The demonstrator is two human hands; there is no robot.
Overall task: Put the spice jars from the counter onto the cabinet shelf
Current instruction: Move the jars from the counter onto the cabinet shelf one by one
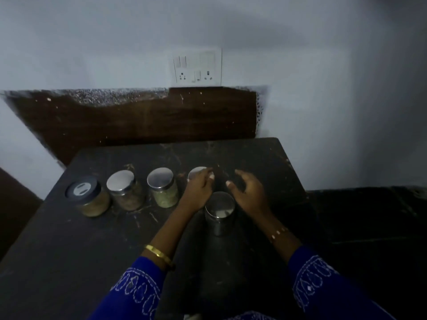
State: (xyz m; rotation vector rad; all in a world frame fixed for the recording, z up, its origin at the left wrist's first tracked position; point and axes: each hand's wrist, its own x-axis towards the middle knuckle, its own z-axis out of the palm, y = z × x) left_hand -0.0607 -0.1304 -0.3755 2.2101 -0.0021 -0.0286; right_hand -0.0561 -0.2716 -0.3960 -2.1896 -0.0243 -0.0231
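Head view, dim counter (pixel 69 245), left hand (pixel 199 189) covering fourth jar (pixel 196 173), grip unclear, right hand (pixel 248 192) spread, holding nothing.

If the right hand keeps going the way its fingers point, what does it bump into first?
The right hand points up and left across the counter. Probably the left hand, or the half-hidden jar under it. Depth is hard to judge in this dim view.

Dim room; pale wall (pixel 92 42) with switch-socket plate (pixel 197 68); dark wood backboard (pixel 150 118); scratched dark counter (pixel 69 250).
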